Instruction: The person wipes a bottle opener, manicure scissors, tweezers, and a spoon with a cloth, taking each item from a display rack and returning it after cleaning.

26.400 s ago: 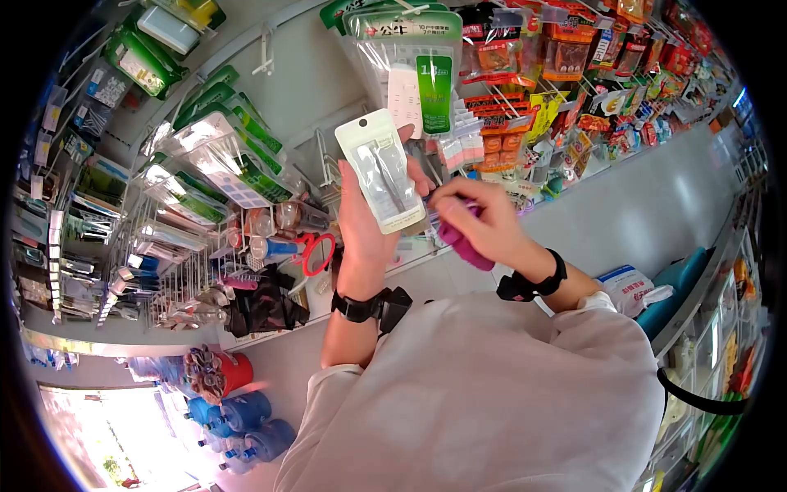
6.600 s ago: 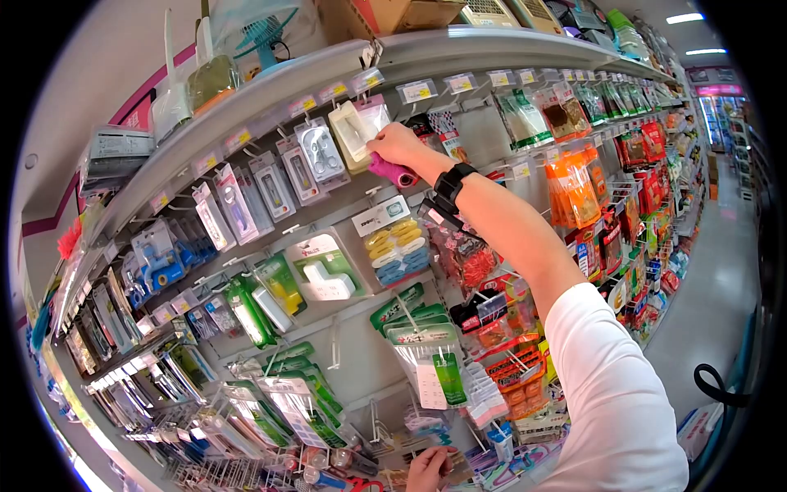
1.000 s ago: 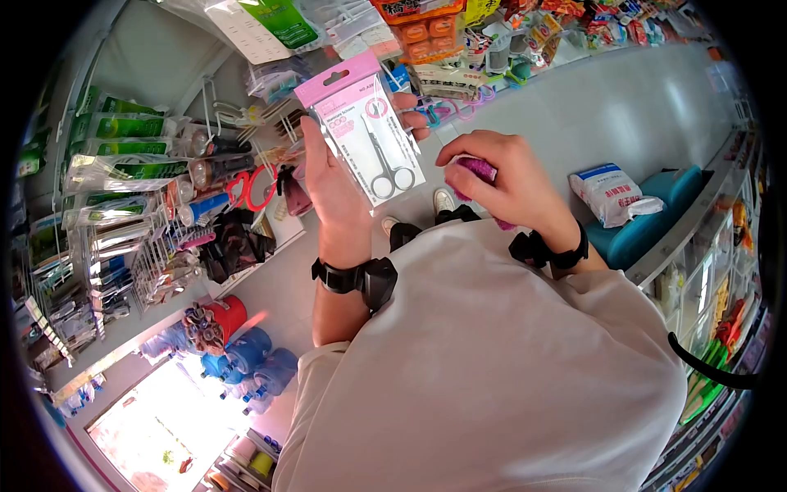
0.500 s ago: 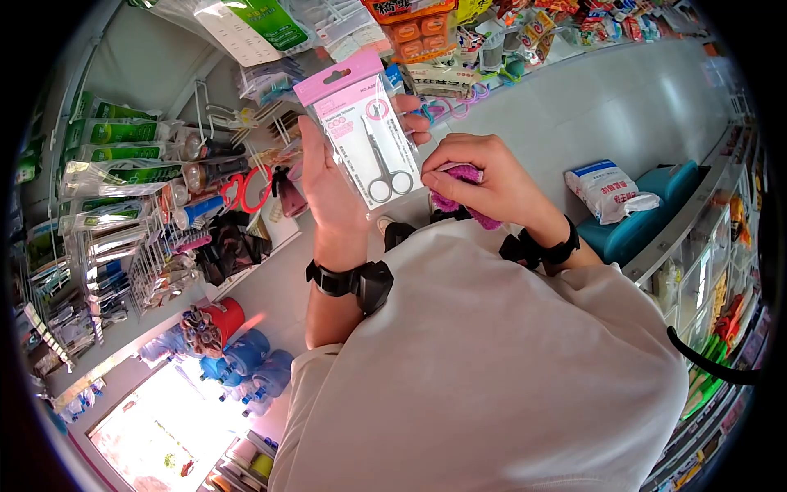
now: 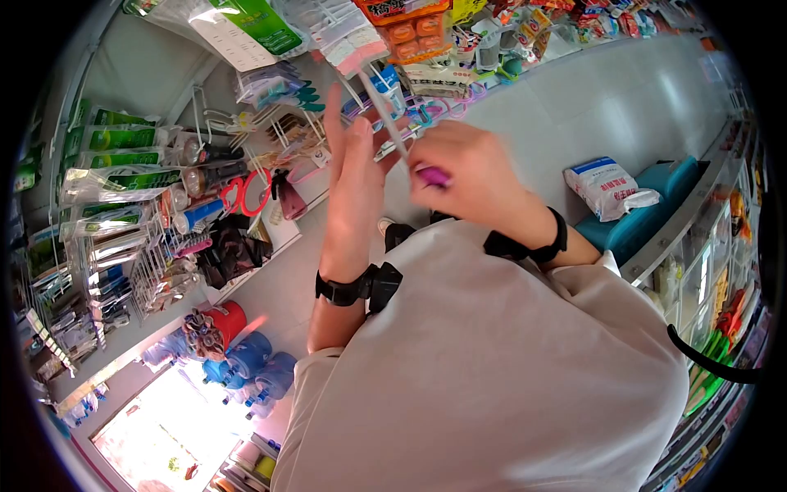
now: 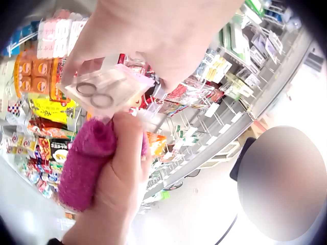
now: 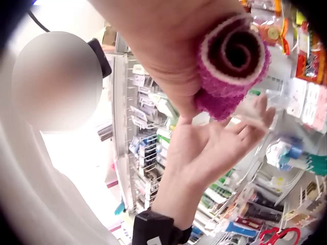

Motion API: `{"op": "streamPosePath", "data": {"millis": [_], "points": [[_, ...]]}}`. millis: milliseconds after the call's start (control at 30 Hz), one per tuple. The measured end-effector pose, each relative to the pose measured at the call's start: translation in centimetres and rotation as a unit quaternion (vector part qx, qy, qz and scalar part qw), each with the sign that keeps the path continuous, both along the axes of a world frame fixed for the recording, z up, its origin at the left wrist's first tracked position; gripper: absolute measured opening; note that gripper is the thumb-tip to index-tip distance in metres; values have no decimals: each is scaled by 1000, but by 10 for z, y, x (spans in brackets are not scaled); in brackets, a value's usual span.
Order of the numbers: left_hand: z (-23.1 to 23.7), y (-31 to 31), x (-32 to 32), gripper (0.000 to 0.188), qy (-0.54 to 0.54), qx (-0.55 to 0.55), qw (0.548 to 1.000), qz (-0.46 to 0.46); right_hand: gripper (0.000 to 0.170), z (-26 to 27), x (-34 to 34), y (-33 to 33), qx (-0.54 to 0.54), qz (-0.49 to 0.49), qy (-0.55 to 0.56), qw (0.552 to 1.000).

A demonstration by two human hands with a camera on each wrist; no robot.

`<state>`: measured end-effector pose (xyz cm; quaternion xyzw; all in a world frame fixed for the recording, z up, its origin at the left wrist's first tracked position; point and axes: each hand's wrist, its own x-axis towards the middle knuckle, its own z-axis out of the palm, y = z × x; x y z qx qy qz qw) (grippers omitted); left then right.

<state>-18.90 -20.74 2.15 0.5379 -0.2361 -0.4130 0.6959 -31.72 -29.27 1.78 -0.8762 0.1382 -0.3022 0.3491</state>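
The right hand (image 5: 469, 174) grips a rolled purple cloth (image 7: 232, 58) and pinches the handle end of a clear scissors packet (image 6: 104, 92) between thumb and finger. Seen nearly edge-on from the head, the packet (image 5: 383, 115) slants up and left from those fingertips. Beside it the left hand (image 5: 354, 184) is raised with its fingers extended, not curled round the packet. Any contact between left fingers and packet cannot be made out. In the right wrist view the left hand (image 7: 196, 153) lies below the cloth, palm showing.
Hanging packs and red-handled scissors (image 5: 248, 192) line the shelves at left and ahead. A white bag (image 5: 605, 187) lies by a teal seat (image 5: 656, 209) at right. A red bucket (image 5: 225, 318) and blue water jugs (image 5: 250, 354) stand at lower left, near a bright opening.
The packet has turned from face-on to edge-on, out of the left palm and into the right hand's pinch. The right hand has moved slightly left, still with the cloth.
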Motion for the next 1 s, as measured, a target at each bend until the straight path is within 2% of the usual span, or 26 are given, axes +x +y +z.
{"op": "streamPosePath", "data": {"millis": [33,100,133,167,233,267,300,333,400,600,667,867,1000], "points": [[-3,0,0,62,1,0,1000,-2,14,0,6,6,-67,7,-5,998],[-10,-2,4,60,150,-16,986,-66,15,4,12,17,-73,23,5,997],[-5,-2,6,68,116,-9,989,-96,16,5,15,20,-60,40,0,997],[-2,0,7,68,113,-9,989,-97,16,5,17,22,-46,58,-5,997],[3,5,12,81,187,-69,975,-98,15,12,11,14,-20,91,-5,996],[2,8,15,90,208,-88,970,-87,17,14,8,11,17,87,-44,995],[1,10,20,90,205,-90,971,-81,20,18,4,8,55,84,-83,991],[0,13,25,91,237,-122,959,-98,20,24,-3,5,71,70,-37,994],[-4,16,31,93,295,-188,928,-126,20,23,-6,2,78,54,-48,994],[2,18,30,94,277,-184,934,-132,18,15,-11,1,66,17,-7,998],[5,17,29,94,282,-183,931,-138,19,14,-10,3,90,22,-10,996],[13,17,23,93,278,-167,936,-138,17,9,-11,1,76,38,-44,995],[16,17,20,93,268,-151,942,-136,15,12,-14,1,90,41,-21,995]]}}
